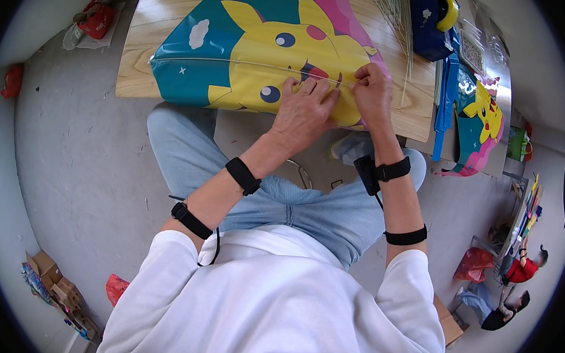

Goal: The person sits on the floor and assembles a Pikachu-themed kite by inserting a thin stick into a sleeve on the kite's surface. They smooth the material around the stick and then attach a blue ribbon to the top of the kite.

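A large printed plastic sheet, kite-like in shape [201, 74], covers much of the wooden table [135, 44] before me; it is teal and pink with a big yellow cartoon figure. Across its middle runs a thin pale rod [238, 62]. My left hand [303, 106] rests on the sheet just below the rod, fingers apart and slightly bent. Close to its right, my right hand [373, 95] is closed in a pinch at the rod's right part. Its fingertips hide what exactly lies between them.
Beyond my right hand lie a bundle of thin rods [396, 15] and a dark blue tape dispenser [427, 27] with a yellow roll [446, 13]. Blue strips [445, 102] and a second printed sheet [483, 121] are on the right. Two people [521, 269] sit farther off.
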{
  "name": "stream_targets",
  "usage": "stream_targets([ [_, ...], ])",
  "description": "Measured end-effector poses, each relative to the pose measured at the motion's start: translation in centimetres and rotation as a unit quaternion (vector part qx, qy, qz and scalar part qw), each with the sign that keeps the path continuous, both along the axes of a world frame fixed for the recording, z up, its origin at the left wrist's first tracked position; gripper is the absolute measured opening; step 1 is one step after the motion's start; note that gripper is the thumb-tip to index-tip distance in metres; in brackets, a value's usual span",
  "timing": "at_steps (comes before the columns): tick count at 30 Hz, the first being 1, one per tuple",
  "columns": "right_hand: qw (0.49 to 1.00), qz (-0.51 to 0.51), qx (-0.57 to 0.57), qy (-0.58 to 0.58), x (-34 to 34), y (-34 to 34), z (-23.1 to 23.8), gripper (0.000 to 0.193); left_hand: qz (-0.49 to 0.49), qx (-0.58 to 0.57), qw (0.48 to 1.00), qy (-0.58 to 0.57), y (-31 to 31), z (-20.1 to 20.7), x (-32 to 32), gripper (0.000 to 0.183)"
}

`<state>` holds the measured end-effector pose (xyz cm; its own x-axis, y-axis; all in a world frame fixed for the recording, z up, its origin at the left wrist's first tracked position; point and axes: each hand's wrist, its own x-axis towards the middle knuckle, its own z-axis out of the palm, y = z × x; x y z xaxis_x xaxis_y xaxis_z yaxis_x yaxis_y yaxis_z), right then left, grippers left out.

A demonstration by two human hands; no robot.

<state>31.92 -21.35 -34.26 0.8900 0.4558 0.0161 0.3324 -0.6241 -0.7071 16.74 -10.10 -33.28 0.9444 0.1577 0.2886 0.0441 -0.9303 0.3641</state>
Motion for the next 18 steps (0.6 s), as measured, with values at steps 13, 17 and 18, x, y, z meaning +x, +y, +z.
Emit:
stream_targets([
  [13,0.999,0.0,-0.01,-0.031,-0.7,0.4,0.7,0.016,0.001,-0.006,1.0,-0.002,0.3,0.3,0.0,0.066],
  [17,0.999,0.0,-0.02,-0.036,-0.9,0.5,0.8,0.016,0.003,-0.011,1.0,0.0,0.4,0.2,-0.1,0.065],
  [18,0.999,-0.002,-0.025,-0.034,-0.8,0.4,0.8,0.016,0.003,-0.01,1.0,0.0,0.3,0.2,-0.1,0.065],
])
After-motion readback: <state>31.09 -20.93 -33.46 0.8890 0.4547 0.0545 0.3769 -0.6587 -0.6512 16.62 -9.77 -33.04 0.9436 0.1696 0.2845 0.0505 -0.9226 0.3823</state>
